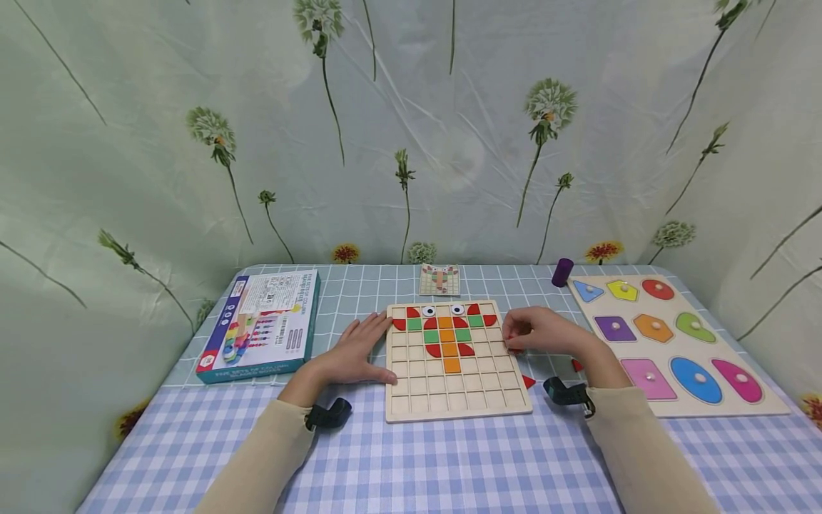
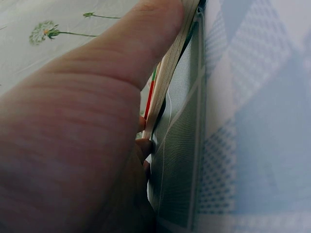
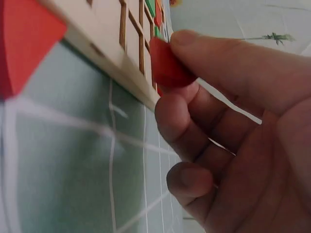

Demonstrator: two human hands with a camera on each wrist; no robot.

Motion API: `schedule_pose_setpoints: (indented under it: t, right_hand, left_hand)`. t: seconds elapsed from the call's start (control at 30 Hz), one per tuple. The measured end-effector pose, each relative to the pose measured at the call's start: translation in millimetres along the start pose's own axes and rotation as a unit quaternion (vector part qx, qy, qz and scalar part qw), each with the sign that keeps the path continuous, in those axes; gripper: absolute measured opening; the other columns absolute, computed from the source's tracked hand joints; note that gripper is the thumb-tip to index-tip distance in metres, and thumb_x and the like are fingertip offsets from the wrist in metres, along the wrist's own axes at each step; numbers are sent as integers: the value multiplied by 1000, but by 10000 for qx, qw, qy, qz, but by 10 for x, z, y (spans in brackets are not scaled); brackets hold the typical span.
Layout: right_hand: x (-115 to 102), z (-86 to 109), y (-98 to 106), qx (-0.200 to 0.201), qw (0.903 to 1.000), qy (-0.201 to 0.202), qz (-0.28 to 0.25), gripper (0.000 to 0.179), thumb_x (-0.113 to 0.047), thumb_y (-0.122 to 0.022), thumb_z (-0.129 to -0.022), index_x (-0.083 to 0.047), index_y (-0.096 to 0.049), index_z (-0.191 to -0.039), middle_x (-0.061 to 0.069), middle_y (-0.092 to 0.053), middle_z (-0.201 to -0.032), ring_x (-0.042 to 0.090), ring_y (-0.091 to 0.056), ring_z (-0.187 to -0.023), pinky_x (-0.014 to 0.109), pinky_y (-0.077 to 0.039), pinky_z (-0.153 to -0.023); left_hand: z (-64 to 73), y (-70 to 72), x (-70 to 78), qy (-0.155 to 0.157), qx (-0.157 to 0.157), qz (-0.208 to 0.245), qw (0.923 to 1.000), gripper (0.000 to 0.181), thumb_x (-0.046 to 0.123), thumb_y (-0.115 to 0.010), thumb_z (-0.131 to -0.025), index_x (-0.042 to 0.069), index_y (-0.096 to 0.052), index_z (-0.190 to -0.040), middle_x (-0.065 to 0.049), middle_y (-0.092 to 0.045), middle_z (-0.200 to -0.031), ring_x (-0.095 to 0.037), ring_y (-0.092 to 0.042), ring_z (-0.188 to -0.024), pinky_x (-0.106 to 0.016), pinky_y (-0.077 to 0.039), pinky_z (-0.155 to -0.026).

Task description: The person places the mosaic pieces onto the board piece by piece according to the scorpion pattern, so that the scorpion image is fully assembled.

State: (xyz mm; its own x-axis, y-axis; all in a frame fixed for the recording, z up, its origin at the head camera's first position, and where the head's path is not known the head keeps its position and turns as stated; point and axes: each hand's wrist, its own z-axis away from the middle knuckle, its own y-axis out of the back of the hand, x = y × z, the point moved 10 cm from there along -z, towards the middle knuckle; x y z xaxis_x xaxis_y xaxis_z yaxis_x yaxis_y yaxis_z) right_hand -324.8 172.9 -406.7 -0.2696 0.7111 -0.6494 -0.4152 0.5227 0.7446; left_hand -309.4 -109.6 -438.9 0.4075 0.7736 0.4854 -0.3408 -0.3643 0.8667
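A square wooden grid board (image 1: 417, 396) lies in the middle, with red, green and orange pieces and two eye discs set in its upper cells. My left hand (image 1: 349, 358) rests along the board's left edge with its fingers spread, the thumb (image 2: 160, 22) against the rim. At the right edge, my right hand (image 1: 542, 332) pinches a small red piece with a curved edge (image 3: 167, 63) between thumb and fingers. Another red piece (image 1: 529, 382) lies beside the board below that hand, and one more red piece (image 1: 576, 365) shows near the right wrist.
Behind the board lies a pattern card (image 1: 439, 280) showing a similar figure. A boxed toy set (image 1: 263, 325) is at the left. To the right is a knobbed shape puzzle (image 1: 696, 346), with a purple cylinder (image 1: 562, 273) near its far corner. A printed curtain (image 1: 449, 143) hangs behind the table.
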Motion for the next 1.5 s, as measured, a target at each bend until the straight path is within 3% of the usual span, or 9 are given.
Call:
schedule_pose_setpoints:
  t: [0.23,0.43,0.93,1.5]
  right_hand:
    - [-74,-57,-102,-123,9997,89,-203,9,-17,-73,-90,-14,-65,-91,0,-63,-83,17,-57,-82,29,-49,-74]
    - [-148,-77,-194,-417,9982,354,-249,8,-15,-69,-93,-15,-72,-100,0,-64,-83,18,-58,-81,27,-51,-73]
    - [-312,-82,-325,-709,9962,476,-193,22,-10,-73,-88,-16,-74,-109,0,-71,-103,16,-58,-88,24,-53,-78]
    - [-555,-106,-640,-1072,9922,601,-218,23,-15,-84,-80,-18,-68,-96,-2,-62,-83,15,-57,-79,23,-50,-70]
  left_hand:
    - [-2,-5,-5,30,-18,11,10000,118,62,-78,-76,14,-14,-162,-6,-8,-171,-29,-1,-159,-55,2,-127]
    - [-4,-5,1,13,0,23,10000,117,62,-78,-76,13,-15,-162,-6,-9,-171,-30,-2,-158,-55,2,-127]
    - [-12,-6,-7,18,-17,24,10000,117,63,-77,-76,13,-15,-162,-6,-9,-170,-29,-1,-159,-55,2,-127]
    - [-6,0,11,-24,-15,40,10000,115,60,-78,-77,12,-15,-161,-8,-10,-170,-31,-3,-158,-57,1,-127]
